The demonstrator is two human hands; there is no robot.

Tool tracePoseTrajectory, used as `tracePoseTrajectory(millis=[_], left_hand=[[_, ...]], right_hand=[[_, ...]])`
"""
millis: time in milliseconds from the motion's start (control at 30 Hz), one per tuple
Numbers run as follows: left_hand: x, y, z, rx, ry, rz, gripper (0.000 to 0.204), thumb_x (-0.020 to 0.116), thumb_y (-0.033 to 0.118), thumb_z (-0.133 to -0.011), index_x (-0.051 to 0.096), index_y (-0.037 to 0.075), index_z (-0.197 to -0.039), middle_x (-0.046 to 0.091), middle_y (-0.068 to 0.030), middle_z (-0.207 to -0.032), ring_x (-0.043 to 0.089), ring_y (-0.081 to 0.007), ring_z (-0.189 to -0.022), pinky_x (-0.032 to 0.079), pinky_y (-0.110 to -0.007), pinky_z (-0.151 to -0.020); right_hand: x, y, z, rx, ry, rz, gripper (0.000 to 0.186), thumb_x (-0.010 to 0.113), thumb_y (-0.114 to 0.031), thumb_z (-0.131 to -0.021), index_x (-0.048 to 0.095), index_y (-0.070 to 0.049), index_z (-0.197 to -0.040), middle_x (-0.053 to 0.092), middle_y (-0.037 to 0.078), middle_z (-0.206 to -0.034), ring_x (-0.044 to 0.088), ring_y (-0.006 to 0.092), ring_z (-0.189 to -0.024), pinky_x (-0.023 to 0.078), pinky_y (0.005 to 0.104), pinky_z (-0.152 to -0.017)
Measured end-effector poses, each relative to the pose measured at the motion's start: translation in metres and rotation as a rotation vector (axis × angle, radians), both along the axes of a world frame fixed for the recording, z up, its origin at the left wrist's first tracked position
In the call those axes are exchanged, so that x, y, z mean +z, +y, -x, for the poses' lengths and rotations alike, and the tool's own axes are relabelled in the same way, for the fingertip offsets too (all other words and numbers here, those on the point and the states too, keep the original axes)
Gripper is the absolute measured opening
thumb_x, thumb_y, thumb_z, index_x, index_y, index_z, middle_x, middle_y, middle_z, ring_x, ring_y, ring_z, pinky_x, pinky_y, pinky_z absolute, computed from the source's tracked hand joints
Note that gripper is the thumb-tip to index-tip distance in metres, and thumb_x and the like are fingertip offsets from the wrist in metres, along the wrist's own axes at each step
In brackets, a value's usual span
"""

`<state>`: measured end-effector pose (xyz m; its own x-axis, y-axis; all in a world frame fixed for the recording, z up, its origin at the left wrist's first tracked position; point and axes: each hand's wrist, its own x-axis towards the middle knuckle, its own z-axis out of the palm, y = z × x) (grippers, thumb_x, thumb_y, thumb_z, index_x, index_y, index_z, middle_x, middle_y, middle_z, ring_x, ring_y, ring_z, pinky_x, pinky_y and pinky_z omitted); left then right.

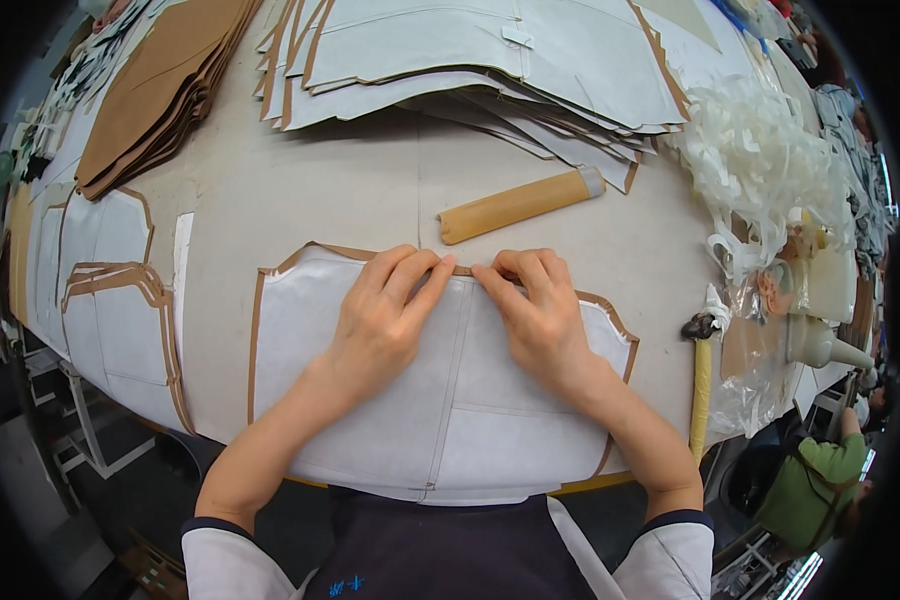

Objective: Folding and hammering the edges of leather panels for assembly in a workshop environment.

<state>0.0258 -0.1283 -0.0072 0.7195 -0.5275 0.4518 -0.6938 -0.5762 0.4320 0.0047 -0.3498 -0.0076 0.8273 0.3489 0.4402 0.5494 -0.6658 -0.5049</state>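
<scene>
A squeeze bottle (812, 341) with a cone-shaped nozzle lies on its side at the right of the table, just beside a pale plastic container (833, 285); I can't tell what either one holds. Next to them is a crumpled clear plastic bag (758, 395), with a brown piece (739, 346) showing near its top, inside or underneath, I can't say which.

The white panel (360, 430) with brown edging lies flat in front of the worker, its lower end reaching the near edge of the table (300, 190). Both hands are at its top edge: the left hand (382, 310) pinches the brown border between thumb and forefinger, and the right hand (545, 315) does the same just beside it, the other fingers curled. Grey tabletop runs from that border up to a tan bar (520, 206) with a grey end, and out on the left to more edged panels (115, 325). On the right stands the gap before a yellow-handled hammer (701, 390).

The forearms cover parts of the panel. The far stack of white panels (470, 55) and the brown stack (170, 90) are cut off above; the tangled white strips (755, 150) blur together.
</scene>
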Motion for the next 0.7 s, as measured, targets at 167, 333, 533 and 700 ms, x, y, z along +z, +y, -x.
tracePoseTrajectory(millis=[167,333,533,700], left_hand=[[0.0047,0.0013,-0.0008,0.085,-0.038,-0.077,0.054,0.063,-0.013,-0.071,0.071,-0.006,-0.124,0.064,-0.0130,-0.117,0.061,-0.0327,-0.109,0.054,-0.043,-0.090],[0.0028,0.0017,-0.0025,0.036,-0.021,-0.071,0.053,0.064,-0.012,-0.071,0.073,-0.003,-0.123,0.065,-0.0096,-0.117,0.060,-0.0294,-0.109,0.053,-0.040,-0.090],[0.0088,0.0006,-0.0006,0.042,0.104,-0.026,0.057,0.059,-0.017,-0.074,0.073,0.001,-0.126,0.065,-0.0097,-0.118,0.058,-0.0305,-0.110,0.050,-0.041,-0.094],[0.0074,-0.0007,0.0014,0.047,0.072,-0.078,0.061,0.059,-0.017,-0.072,0.073,0.003,-0.128,0.064,-0.0082,-0.120,0.057,-0.0288,-0.111,0.048,-0.041,-0.094]], right_hand=[[0.0000,0.0000,0.0009,0.012,-0.013,0.031,0.045,0.066,0.001,-0.072,0.069,0.005,-0.117,0.062,0.014,-0.113,0.060,0.0304,-0.103,0.047,0.0424,-0.086],[0.0028,-0.0001,0.0017,0.007,-0.024,0.059,0.043,0.066,-0.003,-0.075,0.068,0.006,-0.117,0.061,0.014,-0.114,0.060,0.0305,-0.104,0.047,0.0420,-0.087],[0.0052,-0.0005,0.0015,0.013,-0.029,0.068,0.042,0.069,-0.004,-0.076,0.068,0.006,-0.116,0.061,0.014,-0.114,0.060,0.0292,-0.105,0.048,0.0412,-0.087],[0.0055,0.0000,0.0017,0.013,-0.047,0.084,0.040,0.071,-0.004,-0.077,0.068,0.007,-0.116,0.061,0.014,-0.114,0.060,0.0280,-0.105,0.048,0.0408,-0.087]])
